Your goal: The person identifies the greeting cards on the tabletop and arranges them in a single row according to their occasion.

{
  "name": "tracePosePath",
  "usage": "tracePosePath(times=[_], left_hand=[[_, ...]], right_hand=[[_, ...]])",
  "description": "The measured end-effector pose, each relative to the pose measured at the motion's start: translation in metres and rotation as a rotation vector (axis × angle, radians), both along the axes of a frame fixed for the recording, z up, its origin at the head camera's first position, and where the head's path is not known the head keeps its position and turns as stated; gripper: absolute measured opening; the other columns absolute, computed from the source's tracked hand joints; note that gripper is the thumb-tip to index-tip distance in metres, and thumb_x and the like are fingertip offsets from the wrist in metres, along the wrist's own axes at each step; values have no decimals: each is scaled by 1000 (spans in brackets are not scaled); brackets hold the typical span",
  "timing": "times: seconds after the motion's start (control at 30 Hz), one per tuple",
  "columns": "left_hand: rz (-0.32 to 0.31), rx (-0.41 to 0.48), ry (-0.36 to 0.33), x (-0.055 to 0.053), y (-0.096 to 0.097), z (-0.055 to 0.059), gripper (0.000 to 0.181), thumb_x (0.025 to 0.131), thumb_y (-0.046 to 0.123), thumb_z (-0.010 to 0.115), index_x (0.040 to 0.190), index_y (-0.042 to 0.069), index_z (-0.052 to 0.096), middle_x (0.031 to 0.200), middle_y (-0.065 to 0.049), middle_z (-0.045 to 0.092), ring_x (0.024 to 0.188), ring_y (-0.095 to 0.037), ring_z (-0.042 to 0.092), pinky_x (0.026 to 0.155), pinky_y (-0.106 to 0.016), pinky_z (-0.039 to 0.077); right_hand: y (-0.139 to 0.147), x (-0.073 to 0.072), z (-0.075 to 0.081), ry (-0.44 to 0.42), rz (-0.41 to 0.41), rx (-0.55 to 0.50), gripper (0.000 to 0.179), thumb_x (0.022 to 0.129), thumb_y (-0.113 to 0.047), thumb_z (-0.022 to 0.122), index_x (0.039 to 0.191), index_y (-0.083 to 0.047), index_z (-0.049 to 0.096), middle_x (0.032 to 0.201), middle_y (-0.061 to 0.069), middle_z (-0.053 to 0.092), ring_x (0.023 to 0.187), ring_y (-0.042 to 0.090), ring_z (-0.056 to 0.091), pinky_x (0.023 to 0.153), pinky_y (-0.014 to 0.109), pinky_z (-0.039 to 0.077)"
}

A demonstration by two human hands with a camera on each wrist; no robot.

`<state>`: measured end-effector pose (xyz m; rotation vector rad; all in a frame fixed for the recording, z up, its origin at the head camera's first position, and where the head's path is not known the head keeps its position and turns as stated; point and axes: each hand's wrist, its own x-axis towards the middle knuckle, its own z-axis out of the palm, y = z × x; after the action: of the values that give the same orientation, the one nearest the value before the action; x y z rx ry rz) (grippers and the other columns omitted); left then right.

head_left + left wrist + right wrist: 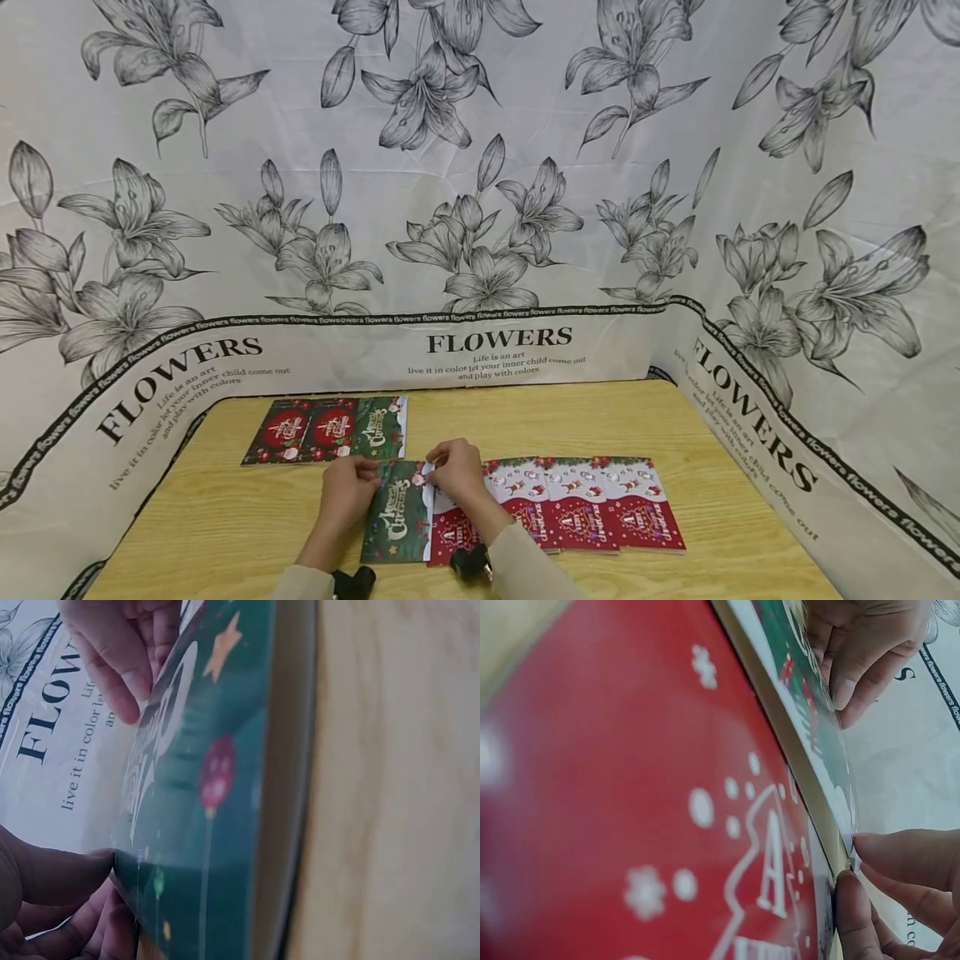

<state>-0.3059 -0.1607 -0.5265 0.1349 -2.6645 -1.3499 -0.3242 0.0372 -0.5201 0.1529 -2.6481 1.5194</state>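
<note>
A green "Merry Christmas" card (397, 521) lies near the front of the table, between my two hands. My left hand (348, 492) pinches its far left corner; the thumb and fingers show on that corner in the left wrist view. At the far right corner, my right hand (459, 471) pinches the card's edge between thumb and fingers (855, 915). Directly right of it, a row of several red-and-white Christmas cards (647, 508) overlaps edge to edge. My right forearm covers part of the leftmost ones.
Behind my left hand lies another row: two dark cards (281, 433) with red circles and a second green card (381, 429). The wooden table (225, 517) is bordered by a flower-printed cloth (495, 350) at the back and sides. Black devices (471, 564) sit at both wrists.
</note>
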Motion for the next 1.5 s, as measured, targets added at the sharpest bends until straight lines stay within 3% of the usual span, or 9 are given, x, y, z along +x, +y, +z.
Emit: tracePosePath(times=[0.17, 0.47, 0.87, 1.23, 1.5], left_hand=[[23, 39, -21, 0, 1, -3, 19, 84, -9, 78, 103, -9, 75, 84, -10, 67, 75, -20, 62, 65, -35, 55], [5, 89, 45, 1, 1, -6, 30, 79, -15, 77, 107, -3, 78, 77, -6, 66, 66, -16, 58, 57, -28, 48], [-46, 230, -4, -2, -3, -11, 25, 83, -14, 76, 106, -5, 78, 90, -10, 69, 75, -16, 64, 64, -29, 54], [-68, 363, -41, -7, -9, -5, 27, 88, -14, 72, 113, -6, 77, 101, -14, 70, 79, -16, 64, 67, -24, 53], [-76, 389, -24, -4, -12, 2, 26, 89, -12, 73, 115, -7, 76, 105, -17, 71, 79, -17, 65, 66, -24, 52]], right_hand=[[0, 4, -4, -7, -10, -41, 21, 74, 11, 85, 92, 0, 80, 78, 6, 68, 70, 13, 58, 58, 29, 52], [1, 7, -10, 2, -34, -92, 20, 75, 13, 82, 92, 2, 80, 80, 7, 70, 70, 14, 63, 59, 30, 55], [5, 10, -7, -23, -30, -194, 21, 77, 15, 78, 94, 3, 80, 79, 8, 71, 69, 14, 64, 60, 31, 55], [11, 3, -4, -42, 19, -255, 21, 80, 11, 81, 99, 2, 80, 83, 9, 73, 74, 14, 67, 63, 29, 56], [15, 5, -1, -65, 46, -291, 25, 85, 6, 81, 109, 0, 80, 93, 9, 73, 81, 19, 69, 71, 37, 59]])
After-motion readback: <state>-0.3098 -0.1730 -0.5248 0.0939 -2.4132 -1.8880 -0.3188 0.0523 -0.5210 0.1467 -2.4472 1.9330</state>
